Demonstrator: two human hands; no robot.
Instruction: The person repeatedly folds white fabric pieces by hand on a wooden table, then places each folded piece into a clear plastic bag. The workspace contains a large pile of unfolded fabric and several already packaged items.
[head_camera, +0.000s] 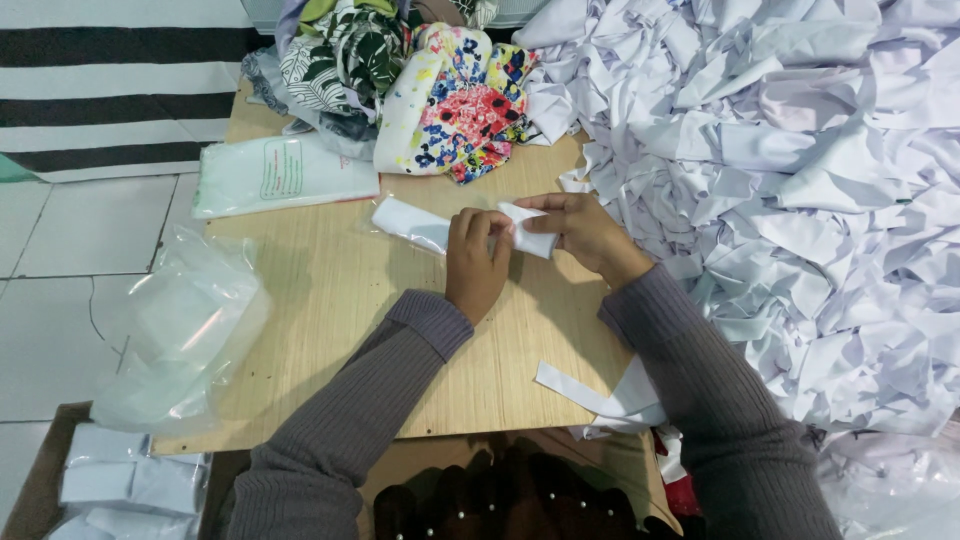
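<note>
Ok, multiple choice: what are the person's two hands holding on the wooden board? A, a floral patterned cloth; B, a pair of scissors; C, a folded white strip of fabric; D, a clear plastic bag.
C: the left hand and right hand both pinch a folded white fabric strip lying on the wooden board, while the floral cloth sits untouched farther back.

Left hand (476, 262): palm down, fingers curled and pinched shut at the tips.
Right hand (584, 232): fingers bent, tips pinched, meeting the left hand.
Arms: both in grey ribbed sleeves, coming in from below, forearms converging.
</note>
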